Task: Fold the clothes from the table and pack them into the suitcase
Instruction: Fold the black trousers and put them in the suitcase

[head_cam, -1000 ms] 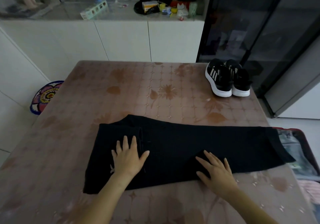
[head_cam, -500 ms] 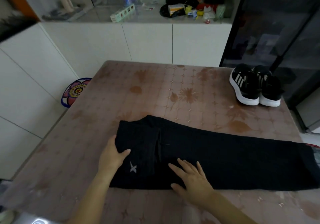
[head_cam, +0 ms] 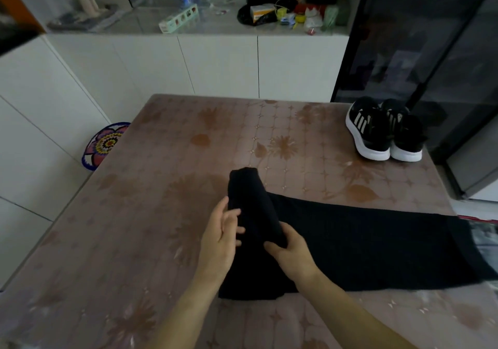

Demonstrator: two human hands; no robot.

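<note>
A pair of black trousers [head_cam: 363,243] lies lengthwise across the near half of the brown floral table [head_cam: 167,214], its right end hanging past the table's right edge. The left, waist end is lifted and bunched into a raised fold. My left hand [head_cam: 222,237] grips that fold from the left. My right hand [head_cam: 292,254] pinches the same fold from the right. A sliver of the open suitcase [head_cam: 485,232], with a red rim and pale clothes inside, shows at the right edge beside the table.
A pair of black sneakers with white soles [head_cam: 382,130] stands at the table's far right corner. Behind the table runs a white cabinet with a cluttered counter [head_cam: 242,17]. A dark glass cabinet [head_cam: 431,52] stands at right. A colourful round cushion [head_cam: 103,144] sits beyond the left edge.
Both hands went from pressing flat on the trousers to gripping the waist end. That end has been lifted off the table and drawn rightward over the legs.
</note>
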